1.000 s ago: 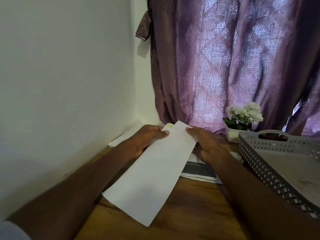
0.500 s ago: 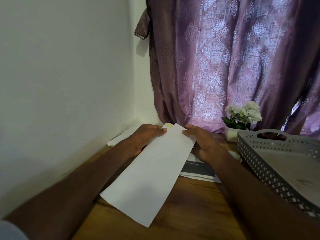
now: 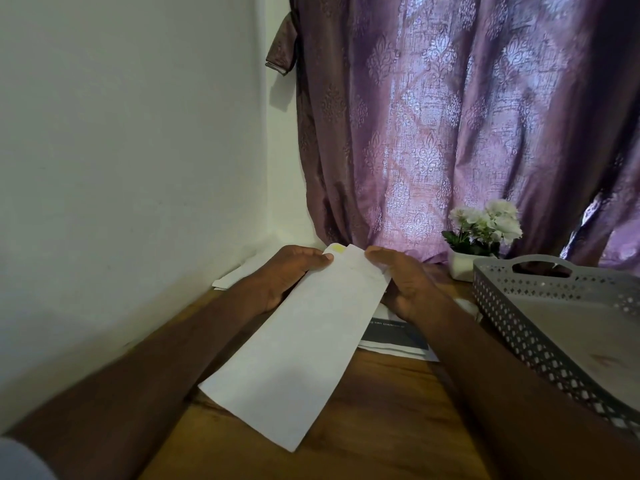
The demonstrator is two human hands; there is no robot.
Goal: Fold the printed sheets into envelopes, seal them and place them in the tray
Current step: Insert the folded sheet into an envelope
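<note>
A long white envelope (image 3: 298, 348) is held slanted above the wooden table, its far end up. A flap with a yellow strip (image 3: 337, 250) shows at that far end. My left hand (image 3: 287, 275) grips the far left corner, thumb on top. My right hand (image 3: 407, 282) holds the far right corner, fingers behind the paper. Under my right forearm lies a stack of printed sheets (image 3: 398, 336) with a dark header. The grey perforated tray (image 3: 540, 341) sits at the right with nothing in it.
A white wall runs close along the left. More white paper (image 3: 239, 273) lies in the corner by the wall. A small white pot of white flowers (image 3: 481, 237) stands behind the tray, before a purple curtain (image 3: 450, 133).
Both hands and the envelope stay almost in place. My right thumb has shifted slightly left along the top edge, toward the flap.
</note>
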